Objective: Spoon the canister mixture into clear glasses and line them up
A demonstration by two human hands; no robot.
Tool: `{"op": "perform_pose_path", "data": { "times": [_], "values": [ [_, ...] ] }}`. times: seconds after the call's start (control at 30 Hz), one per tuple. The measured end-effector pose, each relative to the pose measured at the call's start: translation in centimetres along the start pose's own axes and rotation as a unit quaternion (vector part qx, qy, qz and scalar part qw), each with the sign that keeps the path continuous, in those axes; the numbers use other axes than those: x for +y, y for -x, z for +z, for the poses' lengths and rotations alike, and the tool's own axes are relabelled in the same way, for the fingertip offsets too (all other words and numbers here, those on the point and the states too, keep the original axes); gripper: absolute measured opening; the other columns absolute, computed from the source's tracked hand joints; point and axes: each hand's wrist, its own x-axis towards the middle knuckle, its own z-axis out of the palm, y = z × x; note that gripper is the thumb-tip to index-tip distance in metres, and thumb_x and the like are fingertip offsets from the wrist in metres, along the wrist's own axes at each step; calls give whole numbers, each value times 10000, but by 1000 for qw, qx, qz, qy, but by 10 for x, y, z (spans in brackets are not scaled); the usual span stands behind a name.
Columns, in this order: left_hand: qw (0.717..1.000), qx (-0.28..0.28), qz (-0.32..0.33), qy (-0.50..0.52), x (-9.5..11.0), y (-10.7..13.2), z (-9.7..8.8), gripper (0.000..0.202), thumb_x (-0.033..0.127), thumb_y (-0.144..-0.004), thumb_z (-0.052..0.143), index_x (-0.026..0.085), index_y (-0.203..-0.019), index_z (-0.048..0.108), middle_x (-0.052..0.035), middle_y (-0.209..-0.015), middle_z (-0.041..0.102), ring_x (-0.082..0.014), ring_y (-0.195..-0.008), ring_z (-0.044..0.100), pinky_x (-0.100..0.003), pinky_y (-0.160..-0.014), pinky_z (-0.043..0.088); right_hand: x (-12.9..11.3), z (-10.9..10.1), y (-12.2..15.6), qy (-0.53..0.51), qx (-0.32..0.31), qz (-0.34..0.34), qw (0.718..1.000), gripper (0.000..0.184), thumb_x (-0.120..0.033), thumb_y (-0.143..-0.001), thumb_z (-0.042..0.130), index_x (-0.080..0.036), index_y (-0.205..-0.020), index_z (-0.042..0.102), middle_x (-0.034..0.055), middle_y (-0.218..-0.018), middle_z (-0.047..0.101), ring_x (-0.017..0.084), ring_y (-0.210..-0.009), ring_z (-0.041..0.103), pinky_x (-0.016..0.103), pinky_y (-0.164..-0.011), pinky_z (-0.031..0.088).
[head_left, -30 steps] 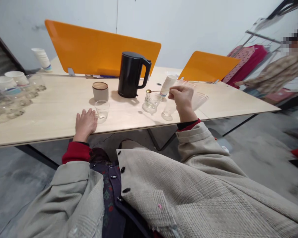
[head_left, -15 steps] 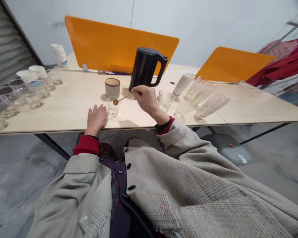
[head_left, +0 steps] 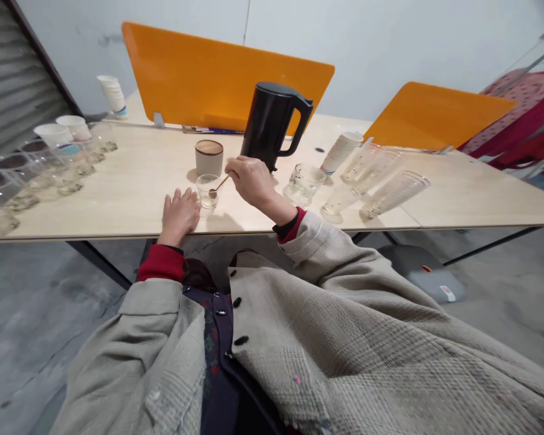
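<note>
My right hand [head_left: 250, 179] is closed in a pinch on the handle of a small gold spoon [head_left: 213, 193], which slants down to the left. The spoon's bowl is inside a small clear glass cup [head_left: 208, 200] near the table's front edge. My left hand [head_left: 180, 213] lies on the table just left of that cup, fingers stretched out and holding nothing; whether its fingertips touch the cup I cannot tell. Behind the cup stands a grey canister [head_left: 209, 163] with a wooden lid. A black kettle [head_left: 267, 124] stands upright beyond my right hand.
Several clear cups [head_left: 49, 175] and paper cups [head_left: 52, 134] crowd the table's left side. On the right are a wide glass [head_left: 304, 184], a stack of paper cups [head_left: 342, 153] and stacked clear cups [head_left: 393, 195]. An orange divider [head_left: 217, 78] rises behind the kettle.
The right hand has moved slightly left and lowered the spoon, so its bowl went from the glass cup's rim down into the cup. The left hand stays beside the cup.
</note>
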Motion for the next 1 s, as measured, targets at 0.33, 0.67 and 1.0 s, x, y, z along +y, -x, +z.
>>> {"op": "perform_pose_path", "data": {
  "times": [0.33,0.67,1.0],
  "values": [
    [1000,-4,0,5,2,2,-4,604,365,-1099,275,234,-1635,521,-88,-1780,442,-398,-1666,319,-672,-1350,216,8,10,0,-40,48,4,998,286,-168,-1029,532,-223,-966,805,72,-1060,800,237,-962,697,337,-869,489],
    [1000,-16,-4,5,4,2,-6,622,373,-1098,260,230,-1653,501,-93,-1786,431,-383,-1684,293,-660,-1358,218,72,-52,32,-99,256,99,956,268,-231,-1036,540,-251,-1065,805,60,-1037,776,244,-1017,756,388,-906,585],
    [1000,-11,-4,-6,1,-2,-5,603,375,-1100,263,238,-1630,516,-80,-1782,440,-384,-1677,309,-658,-1355,231,182,-89,73,130,245,289,916,333,-206,-989,498,-153,-1096,809,187,-1135,823,340,-1135,749,533,-1057,557]
  ]
}}
